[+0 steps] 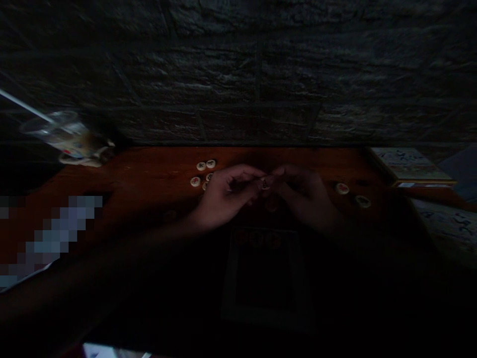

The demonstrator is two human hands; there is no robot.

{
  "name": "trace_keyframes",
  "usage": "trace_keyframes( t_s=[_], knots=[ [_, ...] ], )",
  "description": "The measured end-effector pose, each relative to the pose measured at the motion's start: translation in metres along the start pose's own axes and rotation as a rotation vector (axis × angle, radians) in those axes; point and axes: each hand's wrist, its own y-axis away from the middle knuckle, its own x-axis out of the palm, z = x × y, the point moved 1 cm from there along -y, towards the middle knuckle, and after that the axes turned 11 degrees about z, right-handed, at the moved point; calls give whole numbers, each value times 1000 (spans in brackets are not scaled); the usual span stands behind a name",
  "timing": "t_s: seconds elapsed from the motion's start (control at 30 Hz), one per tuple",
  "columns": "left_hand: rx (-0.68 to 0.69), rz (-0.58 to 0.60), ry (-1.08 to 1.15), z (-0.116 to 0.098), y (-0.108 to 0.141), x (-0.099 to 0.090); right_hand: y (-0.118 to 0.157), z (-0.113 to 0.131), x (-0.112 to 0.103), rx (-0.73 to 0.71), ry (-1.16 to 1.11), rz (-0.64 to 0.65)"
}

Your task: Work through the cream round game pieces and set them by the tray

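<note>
My left hand (pixel 225 194) and my right hand (pixel 301 191) meet over the middle of the wooden table. Between their fingertips they pinch a round xiangqi piece (pixel 266 183) with a dark character on its face. Left of my left hand lie several more xiangqi pieces (pixel 201 166), one of them red-marked (pixel 196 182); some are partly covered by that hand. Below my hands, in deep shadow, a rectangular frame or tray (pixel 229 278) has a row of round pieces (pixel 257 240) along its far end.
Two loose pieces, a red-marked one (pixel 342 188) and a dark-marked one (pixel 362 201), lie to the right. Patterned boxes (pixel 406 161) stand at the right edge. A clear cup (pixel 70 134) with a straw is at the far left. A brick wall (pixel 223 74) rises behind the table (pixel 149 171).
</note>
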Motion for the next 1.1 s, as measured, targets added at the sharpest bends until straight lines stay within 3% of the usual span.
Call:
trace_keyframes(
  t_s=[0.23, 0.77, 1.1],
  knots=[
    [-11, -16, 77, 2, 0, -3, 1, -1, 0, -18, -17, 15],
    [62, 31, -37, 5, 5, -1, 0, -1, 0, -21, -5, 23],
    [-26, -25, 41, -6, 3, -2, 2, -1, -1, -17, 44, 26]
  ],
)
